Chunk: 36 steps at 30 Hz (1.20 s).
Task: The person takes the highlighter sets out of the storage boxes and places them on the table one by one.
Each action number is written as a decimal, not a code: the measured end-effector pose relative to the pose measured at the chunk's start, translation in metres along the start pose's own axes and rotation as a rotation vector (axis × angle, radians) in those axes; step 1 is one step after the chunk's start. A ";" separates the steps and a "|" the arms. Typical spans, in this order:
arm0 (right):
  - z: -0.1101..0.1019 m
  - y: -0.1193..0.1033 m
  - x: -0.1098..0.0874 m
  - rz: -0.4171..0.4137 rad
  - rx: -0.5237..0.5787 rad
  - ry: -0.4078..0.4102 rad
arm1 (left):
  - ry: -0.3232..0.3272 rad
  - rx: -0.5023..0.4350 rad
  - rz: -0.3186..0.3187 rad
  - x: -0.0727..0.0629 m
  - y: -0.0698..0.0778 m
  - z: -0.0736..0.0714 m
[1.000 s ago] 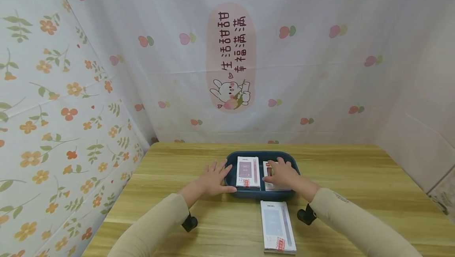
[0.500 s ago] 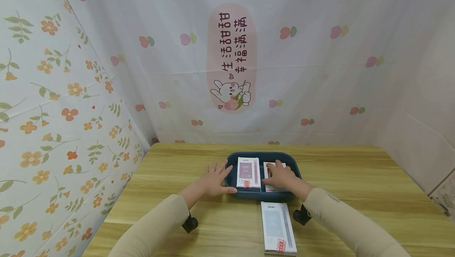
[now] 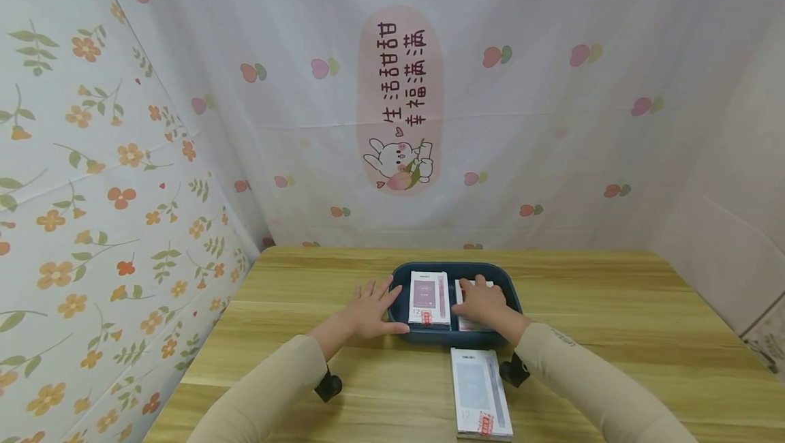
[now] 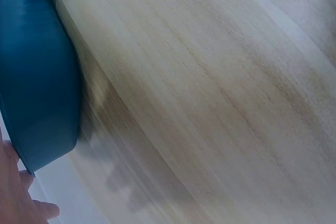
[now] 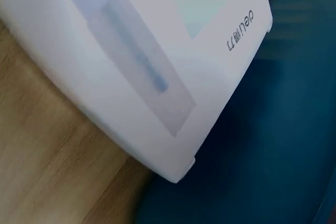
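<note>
A dark blue divided tray (image 3: 405, 338) lies on the table. In its left compartment is a white pen box (image 3: 429, 298) with a purple panel and a red seal. My left hand (image 3: 366, 312) has its fingers spread at the tray's left rim, thumb by the front corner. My right hand (image 3: 484, 303) rests over another white box (image 3: 471, 326) in the right compartment, hiding much of it; its fingertips lie on the box's top face. A third white pen box (image 3: 480, 392), marked "deli" in the right wrist view, lies in front of the tray.
The wooden table (image 3: 582, 334) extends to both sides of the tray. A floral curtain (image 3: 122, 225) stands on the left, and a printed cloth (image 3: 521, 123) hangs behind the far edge. Black wrist cameras (image 3: 329, 386) sit under both sleeves.
My right hand has shifted slightly left over the box in the right compartment, its fingers drawn closer together. My left hand, the tray and the other boxes have stayed put.
</note>
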State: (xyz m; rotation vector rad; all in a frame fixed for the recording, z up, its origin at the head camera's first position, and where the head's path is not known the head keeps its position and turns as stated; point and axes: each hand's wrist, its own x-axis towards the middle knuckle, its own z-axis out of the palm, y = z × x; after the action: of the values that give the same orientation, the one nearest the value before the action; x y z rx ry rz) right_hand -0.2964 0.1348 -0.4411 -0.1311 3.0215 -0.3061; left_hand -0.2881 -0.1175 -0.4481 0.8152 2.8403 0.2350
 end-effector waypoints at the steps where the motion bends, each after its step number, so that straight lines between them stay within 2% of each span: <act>1: 0.000 0.000 0.000 0.001 -0.003 0.003 | 0.000 0.003 -0.001 0.000 0.000 0.000; 11: -0.004 0.002 0.000 -0.003 0.000 0.019 | -0.002 0.006 -0.002 0.000 0.002 0.000; 27: -0.034 0.001 -0.004 -0.037 0.062 0.058 | 0.004 -0.018 -0.003 -0.001 0.002 0.000; 36: -0.052 0.011 -0.006 -0.076 0.086 0.106 | 0.011 -0.019 -0.003 -0.002 0.002 0.000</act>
State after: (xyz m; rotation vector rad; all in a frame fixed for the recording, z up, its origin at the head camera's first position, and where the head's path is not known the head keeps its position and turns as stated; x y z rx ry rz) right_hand -0.2972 0.1560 -0.3917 -0.2295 3.1067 -0.4635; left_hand -0.2859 -0.1168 -0.4473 0.8078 2.8446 0.2668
